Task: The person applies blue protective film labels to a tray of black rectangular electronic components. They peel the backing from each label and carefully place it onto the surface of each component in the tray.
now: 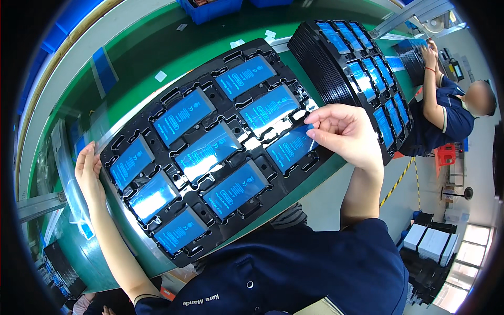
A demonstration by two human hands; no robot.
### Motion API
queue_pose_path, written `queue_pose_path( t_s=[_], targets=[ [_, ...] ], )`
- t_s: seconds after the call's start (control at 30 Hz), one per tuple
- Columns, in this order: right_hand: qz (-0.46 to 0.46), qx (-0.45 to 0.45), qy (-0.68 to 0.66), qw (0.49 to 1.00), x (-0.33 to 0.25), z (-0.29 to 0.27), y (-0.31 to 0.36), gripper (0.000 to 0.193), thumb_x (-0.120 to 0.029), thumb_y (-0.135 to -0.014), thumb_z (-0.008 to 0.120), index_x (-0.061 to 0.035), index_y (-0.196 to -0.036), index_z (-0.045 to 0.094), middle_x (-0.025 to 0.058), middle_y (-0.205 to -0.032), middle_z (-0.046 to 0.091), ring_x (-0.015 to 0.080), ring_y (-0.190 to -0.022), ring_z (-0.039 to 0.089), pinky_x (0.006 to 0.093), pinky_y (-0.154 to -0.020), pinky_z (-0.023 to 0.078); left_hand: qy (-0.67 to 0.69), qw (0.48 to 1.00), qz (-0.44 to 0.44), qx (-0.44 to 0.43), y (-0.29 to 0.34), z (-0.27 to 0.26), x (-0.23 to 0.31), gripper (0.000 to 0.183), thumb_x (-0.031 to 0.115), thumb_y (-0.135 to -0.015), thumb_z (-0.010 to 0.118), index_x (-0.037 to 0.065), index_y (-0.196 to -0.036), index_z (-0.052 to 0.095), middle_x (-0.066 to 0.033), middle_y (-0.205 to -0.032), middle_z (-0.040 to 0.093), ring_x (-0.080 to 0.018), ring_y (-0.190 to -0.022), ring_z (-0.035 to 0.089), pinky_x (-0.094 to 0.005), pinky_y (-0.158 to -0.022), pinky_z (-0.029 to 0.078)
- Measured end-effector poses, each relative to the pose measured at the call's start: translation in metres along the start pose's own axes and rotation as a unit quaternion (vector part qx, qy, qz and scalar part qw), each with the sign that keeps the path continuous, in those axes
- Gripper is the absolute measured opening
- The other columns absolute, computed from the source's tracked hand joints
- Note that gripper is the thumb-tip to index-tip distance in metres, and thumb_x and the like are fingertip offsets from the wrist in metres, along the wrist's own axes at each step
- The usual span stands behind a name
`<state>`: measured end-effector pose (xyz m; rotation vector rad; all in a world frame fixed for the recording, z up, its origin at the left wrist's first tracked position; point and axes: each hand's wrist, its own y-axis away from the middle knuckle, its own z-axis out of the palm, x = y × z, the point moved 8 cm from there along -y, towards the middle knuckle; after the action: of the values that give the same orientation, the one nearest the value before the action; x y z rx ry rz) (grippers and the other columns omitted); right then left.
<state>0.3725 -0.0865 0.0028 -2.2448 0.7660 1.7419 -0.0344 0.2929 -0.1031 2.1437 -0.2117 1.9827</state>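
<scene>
In front of me lies a black plastic tray [265, 164] with several flat blue rectangular batteries [236, 189] in its pockets. My right hand [344, 131] is over the tray's right end, thumb and forefinger pinched on a small blue tab [310, 127] at the corner of a battery [289, 149]. That battery sits in its pocket, partly covered by the fingers. Beside the tray's left edge is my left hand [90, 173], its fingers loosely stretched out and its thumb near the rim. Nothing shows in it. Whether it touches the tray is hard to tell.
A tall stack of black trays [328, 68], its top one filled with blue batteries, stands right of my tray on the green table [210, 50]. Blue bins [212, 10] are at the far edge. Paper scraps [160, 76] lie behind the tray. A co-worker [446, 105] handles another stack farther right.
</scene>
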Motion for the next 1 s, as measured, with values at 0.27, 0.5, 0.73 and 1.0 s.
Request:
queue_pose_path(
  t_s=[0.27, 0.5, 0.73, 1.0],
  targets=[
    [-0.124, 0.136, 0.227, 0.956, -0.022, -0.014, 0.007, 0.032, 0.001, -0.074, 0.070, -0.0026, -0.106, 0.067, 0.0029, -0.089, 0.058, 0.0057, -0.062, 0.045, 0.0214, -0.054, 0.040, -0.202, 0.972, 0.022, -0.115, 0.022, 0.013, 0.048, 0.028, 0.016, -0.094, 0.061, 0.004, -0.119, 0.062, -0.0013, -0.106, 0.066, -0.0060, -0.081, 0.059, -0.0196, -0.075, 0.047],
    [-0.073, 0.134, 0.252, 0.956, 0.000, 0.002, 0.006, 0.040, -0.019, -0.093, 0.058, 0.0078, -0.123, 0.056, 0.0234, -0.115, 0.064, 0.0288, -0.108, 0.062, 0.0332, -0.093, 0.045, -0.575, 0.774, 0.090, -0.249, 0.120, -0.010, 0.071, 0.077, -0.001, -0.066, 0.075, 0.010, -0.138, 0.049, -0.0135, -0.151, 0.037, -0.0359, -0.139, 0.032, -0.0431, -0.114, 0.028],
    [-0.035, 0.055, 0.044, 0.997, -0.001, -0.009, 0.005, 0.043, -0.004, -0.091, 0.060, 0.0088, -0.131, 0.049, 0.0119, -0.119, 0.061, 0.0151, -0.108, 0.056, 0.0275, -0.097, 0.041, -0.485, 0.847, 0.099, -0.195, 0.138, -0.036, 0.053, 0.080, 0.007, -0.065, 0.079, 0.015, -0.139, 0.050, -0.0104, -0.151, 0.038, -0.0384, -0.137, 0.031, -0.0457, -0.113, 0.027],
    [-0.006, -0.017, -0.285, 0.958, -0.015, -0.017, 0.017, 0.055, 0.001, -0.091, 0.055, 0.0064, -0.141, 0.034, 0.0207, -0.130, 0.055, 0.0273, -0.113, 0.061, 0.0401, -0.096, 0.051, -0.448, 0.871, 0.129, -0.156, 0.133, -0.039, 0.047, 0.065, 0.012, -0.074, 0.076, 0.017, -0.135, 0.055, -0.0046, -0.145, 0.048, -0.0374, -0.135, 0.035, -0.0463, -0.112, 0.028]
  ],
)
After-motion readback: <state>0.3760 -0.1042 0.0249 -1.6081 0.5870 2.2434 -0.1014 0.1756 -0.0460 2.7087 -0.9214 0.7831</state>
